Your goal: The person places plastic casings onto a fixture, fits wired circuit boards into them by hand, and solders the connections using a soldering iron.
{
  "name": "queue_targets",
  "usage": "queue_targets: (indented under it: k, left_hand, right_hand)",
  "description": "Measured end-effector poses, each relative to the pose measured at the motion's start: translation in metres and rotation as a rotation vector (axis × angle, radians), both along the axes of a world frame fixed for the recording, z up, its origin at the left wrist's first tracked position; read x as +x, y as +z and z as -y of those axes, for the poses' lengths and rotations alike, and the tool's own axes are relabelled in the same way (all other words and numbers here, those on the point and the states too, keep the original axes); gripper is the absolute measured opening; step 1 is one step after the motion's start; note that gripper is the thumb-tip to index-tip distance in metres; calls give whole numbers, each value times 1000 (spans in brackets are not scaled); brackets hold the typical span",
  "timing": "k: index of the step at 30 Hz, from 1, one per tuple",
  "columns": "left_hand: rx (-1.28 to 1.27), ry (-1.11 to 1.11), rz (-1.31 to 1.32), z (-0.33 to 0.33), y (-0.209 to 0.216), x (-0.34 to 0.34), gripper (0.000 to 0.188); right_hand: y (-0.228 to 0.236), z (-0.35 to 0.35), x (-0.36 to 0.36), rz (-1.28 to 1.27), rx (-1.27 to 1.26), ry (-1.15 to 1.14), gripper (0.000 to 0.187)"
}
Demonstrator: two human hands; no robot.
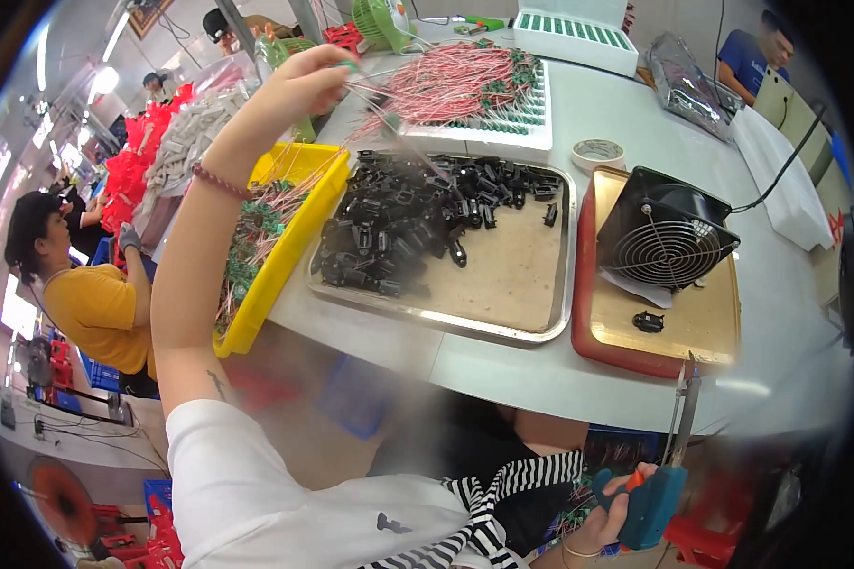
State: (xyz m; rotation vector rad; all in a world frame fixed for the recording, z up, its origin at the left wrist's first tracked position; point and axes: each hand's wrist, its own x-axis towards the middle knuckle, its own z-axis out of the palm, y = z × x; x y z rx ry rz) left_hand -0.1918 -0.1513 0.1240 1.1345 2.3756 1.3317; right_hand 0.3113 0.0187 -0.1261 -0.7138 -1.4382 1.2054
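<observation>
Teal and pistol-shaped, a tool with a slim metal tip (653, 510) is gripped in the right hand (609, 517) at five o'clock, pointing to twelve, toward a red-sided, gold-floored tray (621, 332) bearing a boxy black fan (669, 232). At eleven, the left hand (308, 81) has its fingers closed on thin red-and-white wires (368, 91); a heap of similar wires with green boards (465, 85) lies at three o'clock from it. Small black plastic parts (380, 213) crowd a silvery metal tray (508, 294) on the pale worktop (531, 372). At nine is a person in a yellow-orange shirt (95, 308)
</observation>
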Motion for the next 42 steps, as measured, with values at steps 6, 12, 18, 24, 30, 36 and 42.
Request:
queue_targets:
  k: [6, 12, 18, 24, 30, 36, 42]
  left_hand:
    - [289, 391, 34, 78, -48, -90, 24]
    - [-257, 662, -252, 176, -145, -114, 27]
    - [-737, 669, -757, 161, -120, -42, 20]
    - [-1042, 627, -762, 99, -85, -24, 14]
    - [-538, 273, -901, -2, -84, -19, 15]
    - [-311, -63, -523, -73, -106, 6, 12]
    - [-276, -459, -688, -150, -135, 71, 17]
  right_hand:
    - [-13, -13, 15, 2, -15, 114, 53]
    - [14, -5, -1, -89, 13, 202, 39]
    - [4, -11, -11, -15, -13, 3, 51]
    - [5, -6, -14, -7, 25, 51, 53]
    - [-3, -7, 3, 70, 68, 20, 55]
    - [1, -3, -4, 13, -25, 101, 55]
    - [16, 4, -8, 30, -99, -23, 65]
